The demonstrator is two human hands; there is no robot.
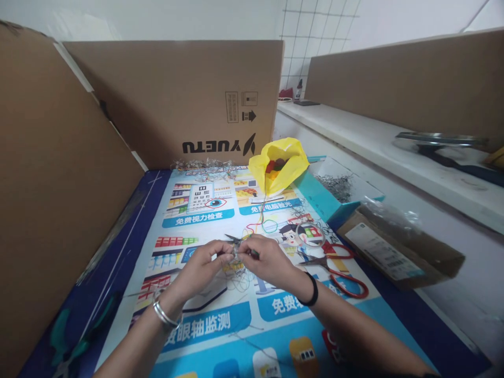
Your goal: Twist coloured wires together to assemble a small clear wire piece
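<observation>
My left hand and my right hand meet over the middle of the printed sheet. Between them, the fingertips of my left hand pinch a tangle of thin wire, whose loops hang below. My right hand's fingers are closed on the same wire, and a small dark tool shows its pointed tips just above the fingers. Whether that tool is gripped by the right hand's curled fingers is partly hidden. Red and green thread runs from the wire area up to a yellow bag.
Red-handled scissors and a roll of clear tape lie right of my hands. Behind them are a blue box and an open cardboard box. Teal-handled pliers lie at lower left. Cardboard walls stand behind and left.
</observation>
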